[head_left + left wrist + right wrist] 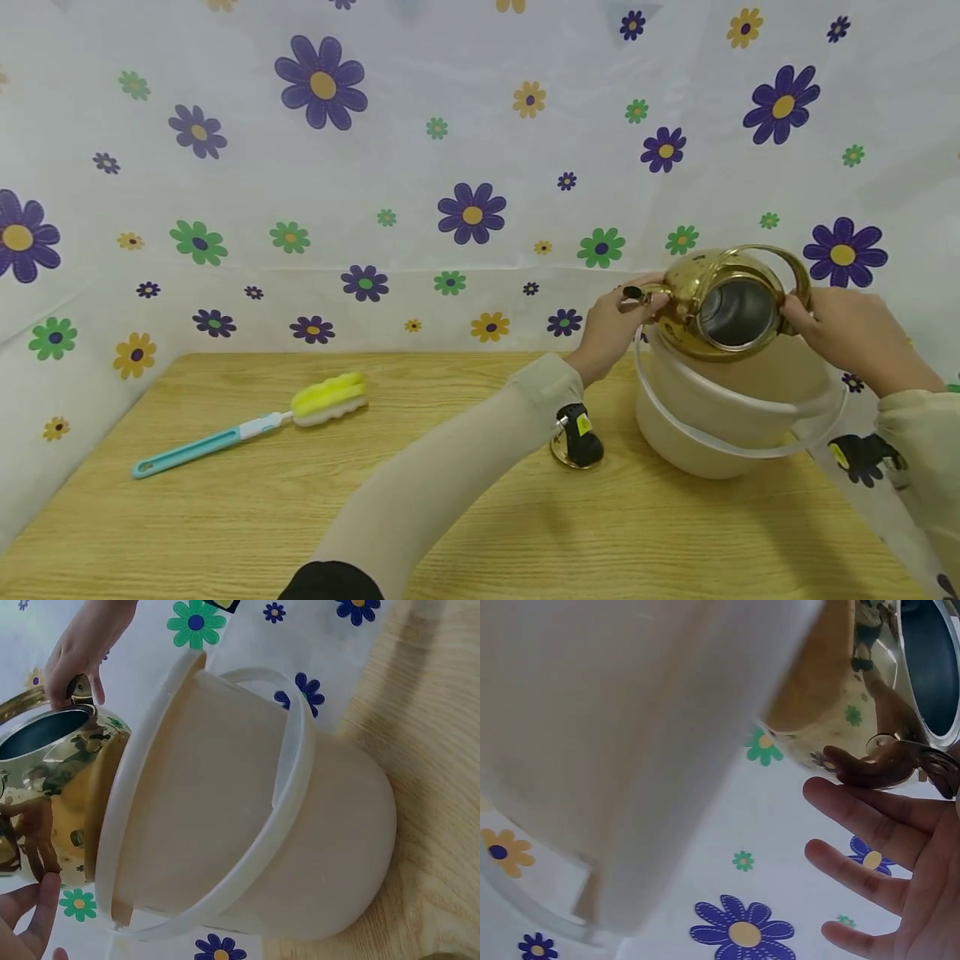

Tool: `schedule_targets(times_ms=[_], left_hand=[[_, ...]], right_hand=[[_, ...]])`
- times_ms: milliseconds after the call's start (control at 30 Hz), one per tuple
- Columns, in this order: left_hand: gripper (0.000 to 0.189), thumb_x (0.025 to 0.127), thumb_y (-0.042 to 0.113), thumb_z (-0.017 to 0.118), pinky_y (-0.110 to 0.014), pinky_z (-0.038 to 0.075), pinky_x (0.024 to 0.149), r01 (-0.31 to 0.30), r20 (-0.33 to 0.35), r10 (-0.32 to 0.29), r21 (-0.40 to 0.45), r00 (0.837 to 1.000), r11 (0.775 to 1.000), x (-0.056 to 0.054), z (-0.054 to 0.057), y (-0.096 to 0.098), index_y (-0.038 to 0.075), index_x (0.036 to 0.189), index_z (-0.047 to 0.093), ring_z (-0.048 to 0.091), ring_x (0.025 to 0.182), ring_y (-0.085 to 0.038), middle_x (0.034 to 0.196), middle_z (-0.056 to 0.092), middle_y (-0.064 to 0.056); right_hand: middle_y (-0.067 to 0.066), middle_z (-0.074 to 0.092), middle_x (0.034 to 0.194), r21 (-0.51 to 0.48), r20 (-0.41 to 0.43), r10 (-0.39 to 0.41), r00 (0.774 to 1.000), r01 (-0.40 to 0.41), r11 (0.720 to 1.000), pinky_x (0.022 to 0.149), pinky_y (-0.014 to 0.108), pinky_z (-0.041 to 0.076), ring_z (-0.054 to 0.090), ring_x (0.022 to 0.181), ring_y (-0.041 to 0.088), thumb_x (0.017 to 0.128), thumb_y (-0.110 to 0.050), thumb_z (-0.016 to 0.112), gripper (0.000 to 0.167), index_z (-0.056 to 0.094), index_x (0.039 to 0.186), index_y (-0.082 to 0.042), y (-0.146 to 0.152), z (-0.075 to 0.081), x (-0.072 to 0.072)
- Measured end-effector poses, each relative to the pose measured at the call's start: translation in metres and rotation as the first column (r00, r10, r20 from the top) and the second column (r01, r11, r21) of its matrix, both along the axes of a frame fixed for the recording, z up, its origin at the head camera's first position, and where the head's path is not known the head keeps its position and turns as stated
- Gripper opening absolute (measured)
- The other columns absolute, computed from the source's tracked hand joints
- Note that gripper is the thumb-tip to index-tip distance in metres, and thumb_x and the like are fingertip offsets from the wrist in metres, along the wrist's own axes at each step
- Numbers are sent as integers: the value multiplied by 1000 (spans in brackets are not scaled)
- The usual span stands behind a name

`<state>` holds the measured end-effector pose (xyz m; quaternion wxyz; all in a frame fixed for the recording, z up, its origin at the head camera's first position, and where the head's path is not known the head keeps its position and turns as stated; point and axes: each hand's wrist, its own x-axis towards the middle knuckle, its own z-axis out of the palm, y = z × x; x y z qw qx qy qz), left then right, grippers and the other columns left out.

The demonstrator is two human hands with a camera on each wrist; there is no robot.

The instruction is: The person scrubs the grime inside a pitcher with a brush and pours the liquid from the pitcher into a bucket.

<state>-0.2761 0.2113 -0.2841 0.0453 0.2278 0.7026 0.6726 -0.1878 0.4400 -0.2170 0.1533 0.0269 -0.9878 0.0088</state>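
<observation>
A shiny gold kettle [686, 308], its lid off and its dark mouth facing me, is held tilted over the rim of a cream plastic bucket [705, 429]. My left hand [611, 329] grips it at the spout, with fingertips against the gold body in the left wrist view. On the other side my right hand [851, 329] holds the lower end of the arched handle [783, 258], thumb over it. Several fingers of that hand [892, 870] spread out below the kettle in the right wrist view. The kettle's inside is seen only partly.
A bottle brush [251, 425] with a blue handle and yellow-white sponge head lies at the table's left. Beneath my left wrist sits a gold-rimmed round piece [572, 461], mostly hidden. The bucket's white bail [720, 446] hangs down in front. A flowered sheet [405, 167] stands behind.
</observation>
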Motion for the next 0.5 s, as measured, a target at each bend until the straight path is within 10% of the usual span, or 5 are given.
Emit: schedule_targets(times_ms=[500], left_hand=[[45,93,44,53,-47,27,112,-42,116,38,39,993,998,8,18,-38,11,124,59,70,92,-28,99,72,-15]], right_hand=[[4,53,54,10,37,-37,999,37,999,51,31,30,42,52,21,95,-35,28,52,59,61,-10,-37,39,-13]])
